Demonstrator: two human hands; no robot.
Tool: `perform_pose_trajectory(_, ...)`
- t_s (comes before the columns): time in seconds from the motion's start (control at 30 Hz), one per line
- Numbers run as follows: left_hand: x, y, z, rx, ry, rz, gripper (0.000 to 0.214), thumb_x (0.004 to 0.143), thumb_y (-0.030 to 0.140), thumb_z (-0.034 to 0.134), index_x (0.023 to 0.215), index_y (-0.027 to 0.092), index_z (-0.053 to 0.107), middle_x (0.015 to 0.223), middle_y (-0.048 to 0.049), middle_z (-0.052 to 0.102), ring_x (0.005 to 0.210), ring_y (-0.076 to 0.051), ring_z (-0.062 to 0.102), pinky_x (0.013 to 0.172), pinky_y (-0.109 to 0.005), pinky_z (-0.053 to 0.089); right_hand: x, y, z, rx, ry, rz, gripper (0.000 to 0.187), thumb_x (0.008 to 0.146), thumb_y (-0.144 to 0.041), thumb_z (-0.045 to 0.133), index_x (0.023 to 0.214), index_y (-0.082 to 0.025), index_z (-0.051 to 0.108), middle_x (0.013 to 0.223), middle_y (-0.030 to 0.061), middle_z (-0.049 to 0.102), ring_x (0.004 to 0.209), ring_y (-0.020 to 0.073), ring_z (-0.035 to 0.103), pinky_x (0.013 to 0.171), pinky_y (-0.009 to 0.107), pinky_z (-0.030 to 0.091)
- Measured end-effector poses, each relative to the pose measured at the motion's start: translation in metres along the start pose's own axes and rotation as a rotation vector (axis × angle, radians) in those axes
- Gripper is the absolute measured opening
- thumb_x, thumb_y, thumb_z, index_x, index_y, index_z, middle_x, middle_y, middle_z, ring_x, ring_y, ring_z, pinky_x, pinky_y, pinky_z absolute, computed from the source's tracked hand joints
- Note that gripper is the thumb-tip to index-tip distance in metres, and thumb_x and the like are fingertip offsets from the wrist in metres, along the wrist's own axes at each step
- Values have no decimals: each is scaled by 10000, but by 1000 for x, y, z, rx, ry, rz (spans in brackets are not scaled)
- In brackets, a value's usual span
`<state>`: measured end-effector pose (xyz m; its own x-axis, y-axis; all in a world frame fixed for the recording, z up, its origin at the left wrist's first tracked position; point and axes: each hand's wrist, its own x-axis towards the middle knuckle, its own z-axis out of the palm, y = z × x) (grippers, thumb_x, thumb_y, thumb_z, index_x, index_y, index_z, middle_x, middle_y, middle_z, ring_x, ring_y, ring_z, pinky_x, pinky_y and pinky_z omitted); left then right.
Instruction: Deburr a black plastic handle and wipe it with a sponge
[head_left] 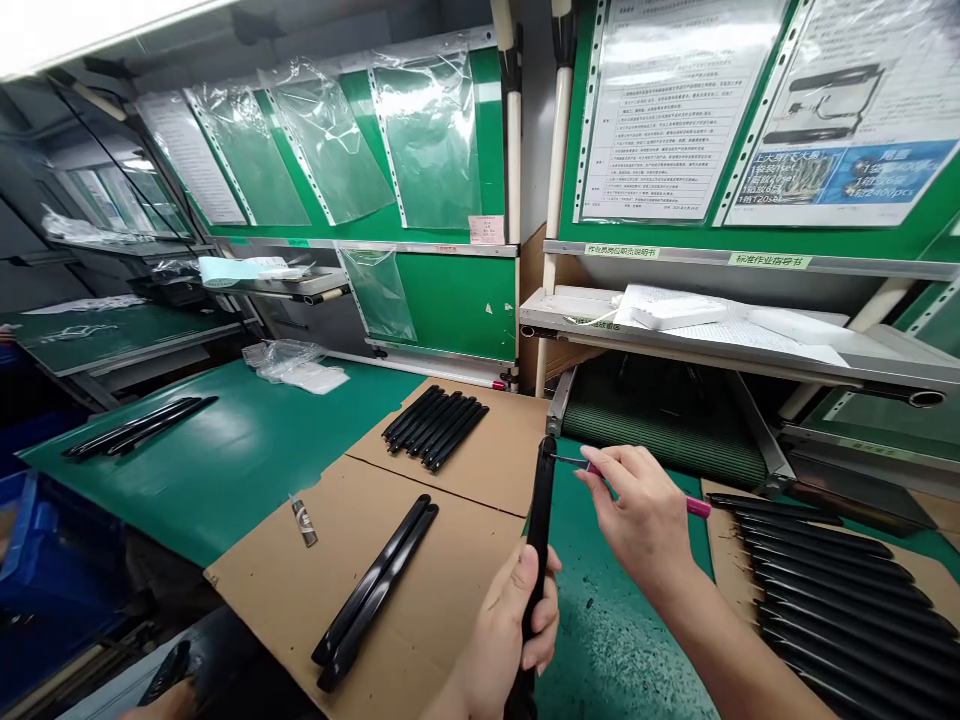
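Note:
My left hand [508,630] is wrapped round a long black plastic strip [538,520] and holds it upright, its top end at mid-frame. My right hand [637,515] pinches a pink-handled tool [697,507] whose thin metal tip touches the strip's top end. Both hands hover above the green mat [607,620] at the front of the bench.
Two black strips [375,592] lie on brown cardboard [300,590] to the left, several more [435,428] further back. A row of several strips [832,590] fills the cardboard at right. A small tube [304,520] lies on the cardboard's left edge. A shelf [720,345] stands behind.

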<state>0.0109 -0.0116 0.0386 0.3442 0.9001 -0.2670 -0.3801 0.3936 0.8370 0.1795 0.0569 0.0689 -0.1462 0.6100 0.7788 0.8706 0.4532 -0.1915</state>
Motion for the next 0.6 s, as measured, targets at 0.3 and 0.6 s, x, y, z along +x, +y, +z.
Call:
perform_pose_trajectory(0.3, 0, -4, 0, 33, -26, -73, 589, 782, 774, 463, 923, 203, 496, 604, 98, 321, 396, -17, 163, 402, -180, 255, 4, 3, -10, -158, 105, -163, 95, 887, -96, 637, 957, -112, 700, 800, 50, 648, 736, 169, 537, 682, 303, 422)
perform_pose_trajectory(0.6, 6, -14, -9, -123, -157, -158, 586, 743, 764, 547, 921, 207, 498, 536, 111, 337, 329, -10, 165, 356, -175, 254, 11, 7, -20, -132, -13, -244, 149, 954, -154, 548, 1026, -136, 677, 867, 59, 667, 763, 179, 558, 694, 315, 418)
